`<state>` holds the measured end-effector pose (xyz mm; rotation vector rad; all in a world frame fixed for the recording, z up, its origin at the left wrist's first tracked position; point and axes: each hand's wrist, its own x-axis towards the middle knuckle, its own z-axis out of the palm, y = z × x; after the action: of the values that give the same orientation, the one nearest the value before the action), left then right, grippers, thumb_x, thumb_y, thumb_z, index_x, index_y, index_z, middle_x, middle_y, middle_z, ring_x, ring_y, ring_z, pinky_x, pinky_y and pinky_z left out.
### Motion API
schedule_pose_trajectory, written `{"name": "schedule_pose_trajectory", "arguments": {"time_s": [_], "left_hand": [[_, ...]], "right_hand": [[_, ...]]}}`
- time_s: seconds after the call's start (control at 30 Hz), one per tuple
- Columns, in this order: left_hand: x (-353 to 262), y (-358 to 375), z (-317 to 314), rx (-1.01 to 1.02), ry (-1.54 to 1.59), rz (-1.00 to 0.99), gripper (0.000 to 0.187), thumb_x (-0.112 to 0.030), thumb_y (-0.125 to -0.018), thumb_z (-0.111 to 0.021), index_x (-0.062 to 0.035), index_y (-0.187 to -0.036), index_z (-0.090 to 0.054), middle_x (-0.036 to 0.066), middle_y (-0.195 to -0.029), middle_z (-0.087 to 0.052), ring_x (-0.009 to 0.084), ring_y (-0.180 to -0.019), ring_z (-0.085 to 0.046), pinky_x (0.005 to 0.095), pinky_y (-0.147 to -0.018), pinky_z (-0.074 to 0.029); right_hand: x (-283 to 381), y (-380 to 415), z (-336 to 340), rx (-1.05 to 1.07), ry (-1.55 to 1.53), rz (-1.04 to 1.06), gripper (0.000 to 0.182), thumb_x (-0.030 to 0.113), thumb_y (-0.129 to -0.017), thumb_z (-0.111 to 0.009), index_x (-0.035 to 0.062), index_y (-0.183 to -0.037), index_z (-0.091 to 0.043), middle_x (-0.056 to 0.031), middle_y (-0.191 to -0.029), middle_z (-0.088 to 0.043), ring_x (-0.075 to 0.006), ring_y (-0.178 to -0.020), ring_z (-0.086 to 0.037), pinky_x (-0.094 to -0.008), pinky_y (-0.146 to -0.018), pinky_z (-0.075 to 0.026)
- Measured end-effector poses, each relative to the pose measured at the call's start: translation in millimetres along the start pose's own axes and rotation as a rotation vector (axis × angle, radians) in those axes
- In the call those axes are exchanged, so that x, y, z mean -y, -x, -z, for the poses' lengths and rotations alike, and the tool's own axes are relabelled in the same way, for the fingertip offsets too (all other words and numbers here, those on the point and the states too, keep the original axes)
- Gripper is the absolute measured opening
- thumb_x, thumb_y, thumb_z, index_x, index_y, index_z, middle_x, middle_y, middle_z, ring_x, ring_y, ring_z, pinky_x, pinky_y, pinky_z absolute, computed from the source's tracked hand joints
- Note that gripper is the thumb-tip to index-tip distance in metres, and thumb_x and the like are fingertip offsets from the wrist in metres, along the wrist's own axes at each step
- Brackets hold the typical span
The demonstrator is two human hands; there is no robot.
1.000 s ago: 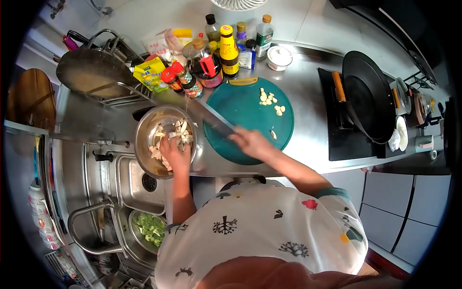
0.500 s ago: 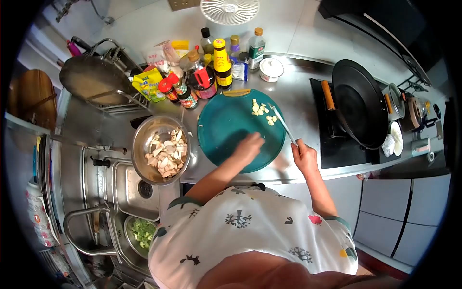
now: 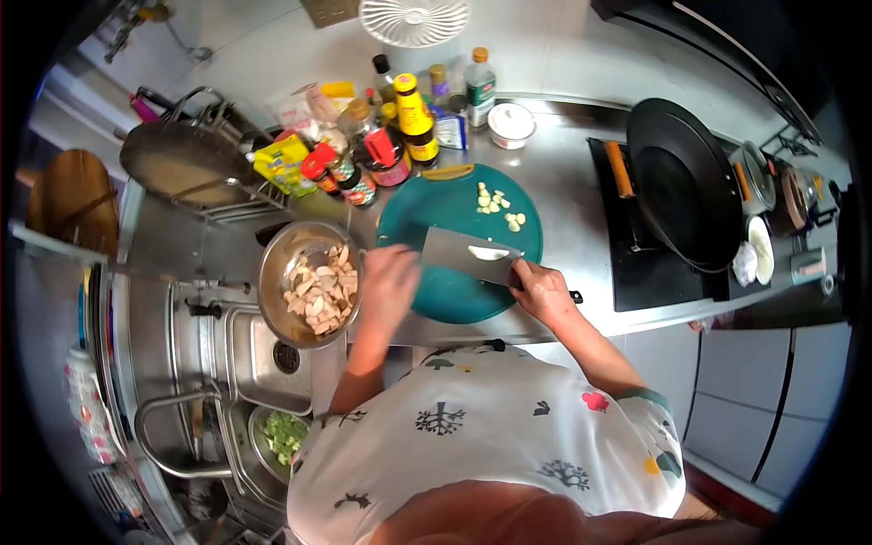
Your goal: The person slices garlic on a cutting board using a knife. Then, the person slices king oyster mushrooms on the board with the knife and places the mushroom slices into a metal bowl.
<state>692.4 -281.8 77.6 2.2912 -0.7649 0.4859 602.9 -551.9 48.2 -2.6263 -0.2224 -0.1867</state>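
Observation:
My right hand [image 3: 542, 292] is closed round the handle of a cleaver [image 3: 459, 257], its broad blade face up over the round green cutting board [image 3: 409, 218]. A bright white patch shows on the blade near the handle. Sliced garlic [image 3: 491, 202] lies in small groups on the board's far right part. My left hand [image 3: 389, 283], smeared by motion, is at the board's left edge, beside a steel bowl [image 3: 272, 304] of pale sliced pieces [image 3: 322, 295] that look like mushroom. Its fingers are too blurred to read.
Sauce bottles [image 3: 415, 123] and seasoning packs stand along the wall behind the board. A white lidded tub [image 3: 511, 125] is at the back. To the right, a black wok [image 3: 681, 191] tilts over the stove. At left, the sink [image 3: 250, 363] holds a bowl of chopped greens [image 3: 283, 436].
The cleaver has swung from edge-on to broad side up and moved left and nearer over the board. My left hand has moved left, from the board toward the steel bowl.

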Motion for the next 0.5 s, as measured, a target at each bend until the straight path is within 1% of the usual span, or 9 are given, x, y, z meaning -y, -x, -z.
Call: {"name": "schedule_pose_trajectory", "arguments": {"time_s": [0.03,0.07,0.13,0.17,0.2,0.3,0.37,0.47,0.5], "left_hand": [[-20.7,-13.5,-6.2,0.09,0.089,-0.075,0.028,-0.006,-0.068,-0.074,-0.0039,-0.094,-0.064,0.01,-0.099,-0.059,0.0306,-0.093,-0.056,0.0383,-0.081,-0.047],[-33.5,-20.3,-14.2,0.144,0.12,-0.105,0.031,-0.006,-0.066,-0.075,-0.0032,-0.095,-0.063,0.01,-0.1,-0.06,0.0307,-0.095,-0.056,0.0377,-0.081,-0.047],[-32.5,-22.7,-33.2,0.312,0.117,-0.091,0.031,-0.006,-0.066,-0.075,-0.0025,-0.094,-0.062,0.01,-0.095,-0.059,0.0315,-0.092,-0.055,0.0392,-0.08,-0.047],[-23.2,-16.9,-41.7,0.337,0.047,-0.128,0.024,-0.006,-0.067,-0.073,-0.003,-0.088,-0.062,0.01,-0.089,-0.057,0.0315,-0.09,-0.055,0.0401,-0.079,-0.047],[-12.4,-12.1,-44.5,0.309,0.013,-0.086,0.024,-0.006,-0.067,-0.073,-0.003,-0.088,-0.062,0.01,-0.089,-0.057,0.0315,-0.09,-0.055,0.0401,-0.079,-0.047],[5.0,-0.5,-39.0,0.552,0.034,-0.013,0.008,-0.007,-0.073,-0.064,-0.003,-0.079,-0.06,0.011,-0.087,-0.057,0.0319,-0.09,-0.057,0.0418,-0.076,-0.049],[11.9,14.2,-36.2,0.568,-0.004,-0.004,0.007,-0.006,-0.073,-0.063,-0.0032,-0.079,-0.06,0.011,-0.087,-0.057,0.0321,-0.089,-0.057,0.0421,-0.075,-0.049],[15.9,28.1,-20.0,0.566,-0.017,-0.016,0.009,-0.005,-0.073,-0.061,-0.0041,-0.082,-0.062,0.011,-0.085,-0.057,0.0319,-0.087,-0.057,0.0424,-0.073,-0.05],[16.1,29.3,-6.3,0.405,0.005,0.052,0.013,-0.004,-0.072,-0.061,-0.0046,-0.085,-0.063,0.011,-0.085,-0.057,0.0317,-0.086,-0.058,0.0426,-0.073,-0.049]], "right_hand": [[4.5,-4.7,2.1,0.01,-0.006,0.028,0.034,0.008,-0.067,-0.073,0.0063,-0.09,-0.047,-0.012,-0.079,-0.06,-0.0313,-0.072,-0.063,-0.0397,-0.061,-0.051],[9.5,-10.8,4.9,0.041,0.016,0.084,0.034,0.008,-0.067,-0.073,0.0062,-0.09,-0.047,-0.0121,-0.078,-0.059,-0.0314,-0.073,-0.063,-0.0397,-0.062,-0.05],[17.7,-23.4,7.5,0.089,0.031,0.196,0.034,0.008,-0.067,-0.073,0.0061,-0.089,-0.047,-0.0123,-0.078,-0.059,-0.0315,-0.073,-0.062,-0.0398,-0.062,-0.05],[19.8,-27.7,7.3,0.099,0.021,0.245,0.034,0.008,-0.067,-0.073,0.0058,-0.09,-0.047,-0.0124,-0.077,-0.058,-0.0317,-0.073,-0.062,-0.0399,-0.062,-0.05],[22.1,-32.0,4.6,0.11,0.008,0.293,0.034,0.008,-0.067,-0.073,0.0055,-0.09,-0.047,-0.0125,-0.077,-0.058,-0.0318,-0.072,-0.062,-0.04,-0.062,-0.05],[27.8,-36.6,-9.5,0.174,-0.034,0.388,0.036,0.006,-0.065,-0.073,0.0053,-0.091,-0.047,-0.0121,-0.076,-0.057,-0.0318,-0.072,-0.062,-0.0404,-0.062,-0.049],[31.9,-33.9,-19.0,0.267,-0.042,0.375,0.037,0.005,-0.064,-0.073,0.0055,-0.09,-0.047,-0.0119,-0.076,-0.057,-0.0317,-0.071,-0.062,-0.0405,-0.062,-0.049],[40.3,-29.6,-21.2,0.301,-0.03,0.419,0.037,0.005,-0.064,-0.073,0.0053,-0.091,-0.048,-0.0118,-0.076,-0.057,-0.0314,-0.071,-0.062,-0.0401,-0.062,-0.049],[42.0,-28.5,-18.3,0.284,-0.041,0.419,0.037,0.005,-0.064,-0.073,0.0054,-0.091,-0.048,-0.0114,-0.078,-0.058,-0.0311,-0.072,-0.062,-0.0394,-0.062,-0.049]]}}
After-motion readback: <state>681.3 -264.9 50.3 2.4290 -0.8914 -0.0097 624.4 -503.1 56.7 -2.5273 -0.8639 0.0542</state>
